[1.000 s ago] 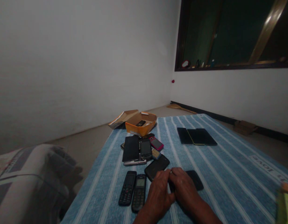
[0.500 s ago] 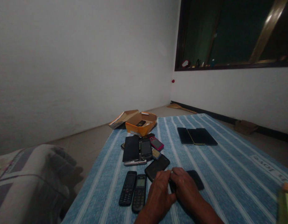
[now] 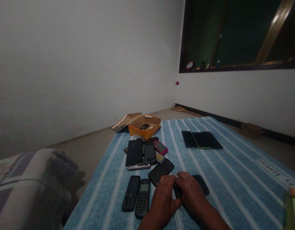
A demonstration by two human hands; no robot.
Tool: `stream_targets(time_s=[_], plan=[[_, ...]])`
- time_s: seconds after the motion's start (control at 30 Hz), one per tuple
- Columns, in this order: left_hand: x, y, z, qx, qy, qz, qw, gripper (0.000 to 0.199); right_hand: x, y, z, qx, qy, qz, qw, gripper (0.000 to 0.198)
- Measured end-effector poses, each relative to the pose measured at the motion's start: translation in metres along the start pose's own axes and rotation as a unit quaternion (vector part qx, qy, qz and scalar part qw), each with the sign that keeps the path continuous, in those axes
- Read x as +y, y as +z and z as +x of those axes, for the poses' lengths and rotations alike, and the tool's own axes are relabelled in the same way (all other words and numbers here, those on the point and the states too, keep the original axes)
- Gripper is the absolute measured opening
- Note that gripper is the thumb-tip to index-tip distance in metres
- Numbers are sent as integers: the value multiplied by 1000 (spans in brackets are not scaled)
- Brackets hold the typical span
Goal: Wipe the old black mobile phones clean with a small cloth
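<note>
My left hand (image 3: 163,196) and my right hand (image 3: 191,193) meet near the front of the striped cloth, fingers bent and fingertips together. Between them shows a strip of a dark phone (image 3: 177,192), mostly covered by my fingers. Beyond my right hand a dark flat device (image 3: 202,184) sticks out; whether it is the same piece, I cannot tell. A black smartphone (image 3: 161,172) lies just past my left fingertips. To the left, two keypad phones, one (image 3: 131,193) and another (image 3: 143,198), lie side by side.
Farther back is a pile of phones with a black one (image 3: 134,153) on top and a pink one (image 3: 161,147) beside it. An open orange box (image 3: 147,131) holds a small phone. Dark flat devices (image 3: 206,140) lie at the right. A yellow-green object (image 3: 293,209) is at the right edge.
My right hand and forearm have shifted very slightly. The phones and the box have stayed where they were.
</note>
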State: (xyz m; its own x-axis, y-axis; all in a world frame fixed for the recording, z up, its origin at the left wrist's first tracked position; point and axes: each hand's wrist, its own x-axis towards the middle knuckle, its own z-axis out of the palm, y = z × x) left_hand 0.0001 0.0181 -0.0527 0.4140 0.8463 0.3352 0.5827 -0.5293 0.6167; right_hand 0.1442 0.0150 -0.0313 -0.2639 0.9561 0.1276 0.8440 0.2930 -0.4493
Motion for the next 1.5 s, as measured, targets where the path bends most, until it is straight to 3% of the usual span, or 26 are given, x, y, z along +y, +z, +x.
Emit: stream_targets(time_s=[0.4, 0.7, 0.87, 1.0, 1.5], plan=[[11, -9, 2, -34, -48, 16, 998, 40, 14, -9, -2, 12, 27, -35, 999, 36], [2, -4, -2, -25, -25, 38, 999, 56, 36, -18, -2, 22, 77, -91, 993, 42], [-10, 7, -4, -13, -23, 49, 998, 71, 15, -13, -2, 9, 51, -71, 996, 36], [-17, 13, -8, 22, 9, 42, 999, 78, -4, 1, 1, 12, -9, -31, 999, 32], [-21, 10, -8, 9, 23, 35, 999, 74, -15, 0, 1, -7, -48, -1, 999, 30]])
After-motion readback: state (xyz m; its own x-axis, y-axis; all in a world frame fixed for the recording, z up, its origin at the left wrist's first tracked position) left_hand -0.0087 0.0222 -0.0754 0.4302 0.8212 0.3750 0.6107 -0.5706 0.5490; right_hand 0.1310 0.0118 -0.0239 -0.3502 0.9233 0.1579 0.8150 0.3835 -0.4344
